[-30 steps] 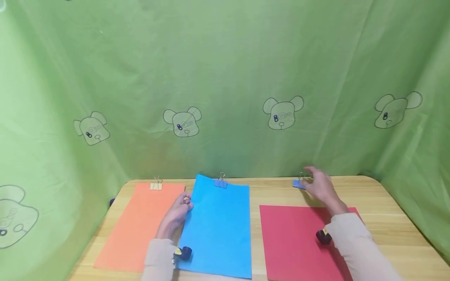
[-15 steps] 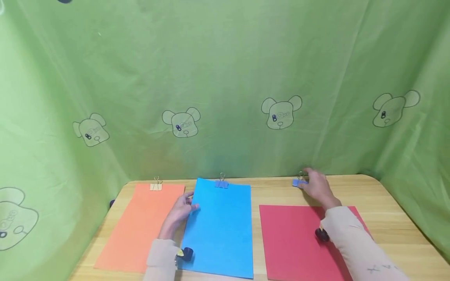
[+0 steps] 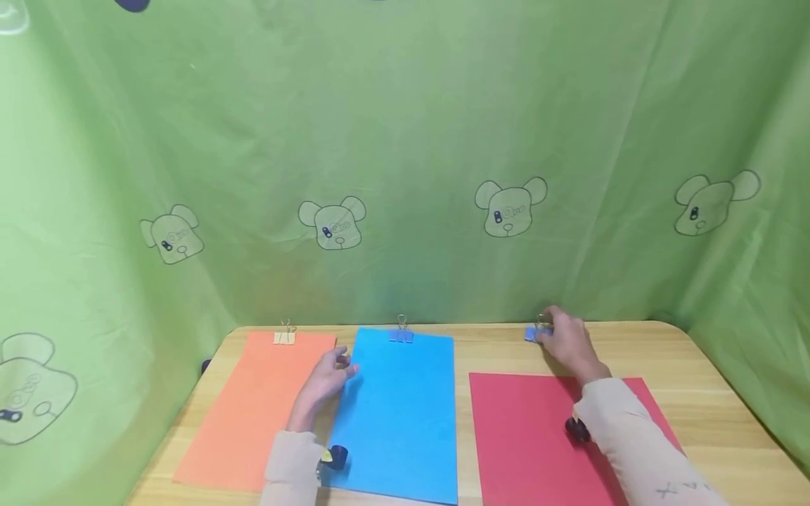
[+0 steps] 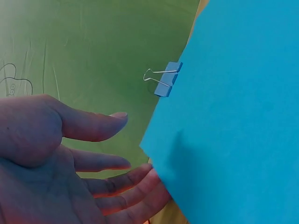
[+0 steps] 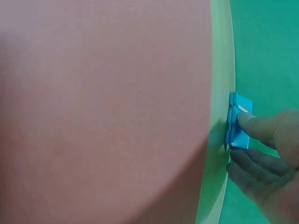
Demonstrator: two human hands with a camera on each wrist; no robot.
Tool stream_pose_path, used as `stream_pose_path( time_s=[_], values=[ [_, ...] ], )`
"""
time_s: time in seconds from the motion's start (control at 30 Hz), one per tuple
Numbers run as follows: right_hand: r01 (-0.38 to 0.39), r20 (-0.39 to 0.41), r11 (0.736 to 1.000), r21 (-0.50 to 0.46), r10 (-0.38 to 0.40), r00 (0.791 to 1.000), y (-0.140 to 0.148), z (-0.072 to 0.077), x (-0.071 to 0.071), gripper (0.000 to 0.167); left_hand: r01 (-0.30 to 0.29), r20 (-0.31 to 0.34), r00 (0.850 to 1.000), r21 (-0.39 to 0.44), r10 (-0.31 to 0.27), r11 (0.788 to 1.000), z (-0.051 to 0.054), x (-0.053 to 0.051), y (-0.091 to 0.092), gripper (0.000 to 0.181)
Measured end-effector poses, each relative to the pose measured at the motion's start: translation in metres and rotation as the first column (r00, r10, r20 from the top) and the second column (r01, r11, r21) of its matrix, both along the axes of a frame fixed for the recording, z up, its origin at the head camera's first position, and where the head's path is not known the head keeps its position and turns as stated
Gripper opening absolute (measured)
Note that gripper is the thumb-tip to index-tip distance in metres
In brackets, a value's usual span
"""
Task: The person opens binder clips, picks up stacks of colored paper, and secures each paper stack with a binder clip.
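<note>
A blue binder clip (image 3: 538,334) stands at the table's far edge, behind the red paper (image 3: 544,429). My right hand (image 3: 572,344) pinches it; in the right wrist view the thumb lies on the clip's (image 5: 240,102) blue face. The blue paper (image 3: 401,414) lies in the middle with another blue binder clip (image 3: 401,336) on its far edge. My left hand (image 3: 329,372) is spread at that paper's left edge, and in the left wrist view the fingertips (image 4: 159,182) meet the paper's edge while the thumb stands apart. It holds nothing.
An orange paper (image 3: 253,414) with a cream binder clip (image 3: 285,338) on its far edge lies at the left. The wooden table (image 3: 702,407) ends at a green curtain (image 3: 405,140) with bear-head prints, which also hangs at both sides.
My right hand has closed in on the loose blue clip. The blue paper's raised far-left corner has sunk lower, and my left hand's fingers have spread.
</note>
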State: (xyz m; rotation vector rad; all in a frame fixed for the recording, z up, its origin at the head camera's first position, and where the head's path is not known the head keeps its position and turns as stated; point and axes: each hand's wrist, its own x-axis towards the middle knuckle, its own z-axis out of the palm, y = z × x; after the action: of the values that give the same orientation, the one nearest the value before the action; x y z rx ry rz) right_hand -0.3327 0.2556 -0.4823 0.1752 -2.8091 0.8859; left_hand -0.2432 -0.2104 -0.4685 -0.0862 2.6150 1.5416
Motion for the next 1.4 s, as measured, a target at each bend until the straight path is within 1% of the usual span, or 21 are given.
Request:
stream_pose_path(
  time_s=[0.17, 0.27, 0.37, 0.47, 0.57, 0.67, 0.7, 0.77, 0.8, 0.87, 0.93, 1.0, 1.07, 1.13, 1.2, 1.3, 1.4],
  values=[
    [0.015, -0.010, 1.000, -0.028, -0.015, 1.000, 0.002, -0.002, -0.001, 0.021, -0.006, 0.004, 1.000, -0.013, 0.006, 1.000, 0.002, 0.003, 0.003, 0.064],
    [0.020, -0.012, 0.998, -0.057, -0.021, 1.000, 0.002, -0.001, -0.002, 0.013, -0.006, 0.001, 1.000, -0.020, 0.006, 1.000, 0.004, 0.003, 0.005, 0.063],
    [0.034, -0.003, 0.995, -0.090, -0.034, 0.999, 0.003, 0.001, 0.000, 0.014, 0.000, -0.014, 1.000, -0.045, 0.000, 0.999, 0.002, 0.000, 0.008, 0.062],
    [0.054, 0.019, 0.990, -0.127, -0.052, 0.998, 0.007, 0.003, 0.006, 0.018, 0.013, -0.036, 0.999, -0.074, -0.016, 0.997, 0.002, -0.004, 0.014, 0.060],
    [0.069, 0.053, 0.981, -0.182, -0.060, 0.997, 0.013, 0.004, 0.016, 0.023, 0.036, -0.086, 0.995, -0.136, -0.047, 0.990, 0.002, -0.007, 0.020, 0.057],
    [0.074, 0.105, 0.965, -0.253, -0.049, 0.993, 0.017, 0.007, 0.026, 0.030, 0.016, -0.146, 0.988, -0.203, -0.046, 0.979, 0.000, -0.006, 0.029, 0.049],
    [0.071, 0.120, 0.959, -0.273, -0.039, 0.992, 0.019, 0.009, 0.030, 0.033, 0.004, -0.177, 0.983, -0.229, -0.046, 0.973, -0.001, -0.006, 0.033, 0.046],
    [0.069, 0.150, 0.950, -0.304, -0.024, 0.988, 0.021, 0.012, 0.037, 0.037, -0.015, -0.213, 0.976, -0.246, -0.039, 0.969, -0.002, -0.004, 0.042, 0.040],
    [0.076, 0.170, 0.946, -0.316, -0.022, 0.985, 0.022, 0.014, 0.040, 0.040, -0.012, -0.228, 0.973, -0.245, -0.045, 0.969, -0.003, -0.003, 0.047, 0.038],
    [0.079, 0.194, 0.941, -0.328, -0.015, 0.981, 0.025, 0.018, 0.047, 0.042, 0.029, -0.244, 0.966, -0.238, -0.089, 0.971, -0.003, -0.001, 0.057, 0.034],
    [0.069, 0.195, 0.942, -0.328, -0.004, 0.981, 0.027, 0.022, 0.054, 0.043, 0.094, -0.250, 0.956, -0.238, -0.154, 0.967, -0.001, 0.001, 0.066, 0.030],
    [0.041, 0.195, 0.940, -0.339, 0.027, 0.980, 0.029, 0.026, 0.060, 0.043, 0.161, -0.252, 0.943, -0.234, -0.219, 0.959, 0.000, 0.002, 0.074, 0.028],
    [-0.003, 0.190, 0.938, -0.347, 0.074, 0.979, 0.032, 0.029, 0.064, 0.045, 0.207, -0.252, 0.930, -0.239, -0.267, 0.949, 0.002, 0.004, 0.079, 0.027],
    [-0.039, 0.203, 0.932, -0.361, 0.119, 0.972, 0.036, 0.032, 0.069, 0.048, 0.235, -0.249, 0.922, -0.246, -0.296, 0.940, 0.003, 0.006, 0.082, 0.027],
    [-0.065, 0.221, 0.934, -0.352, 0.150, 0.964, 0.040, 0.034, 0.074, 0.051, 0.257, -0.238, 0.917, -0.257, -0.319, 0.932, 0.001, 0.008, 0.085, 0.028],
    [-0.087, 0.244, 0.953, -0.291, 0.162, 0.956, 0.045, 0.038, 0.080, 0.053, 0.280, -0.221, 0.914, -0.262, -0.340, 0.924, -0.001, 0.010, 0.088, 0.029],
    [-0.086, 0.257, 0.970, -0.229, 0.145, 0.955, 0.051, 0.045, 0.086, 0.058, 0.285, -0.215, 0.913, -0.269, -0.346, 0.920, -0.001, 0.012, 0.094, 0.031]
  ],
)
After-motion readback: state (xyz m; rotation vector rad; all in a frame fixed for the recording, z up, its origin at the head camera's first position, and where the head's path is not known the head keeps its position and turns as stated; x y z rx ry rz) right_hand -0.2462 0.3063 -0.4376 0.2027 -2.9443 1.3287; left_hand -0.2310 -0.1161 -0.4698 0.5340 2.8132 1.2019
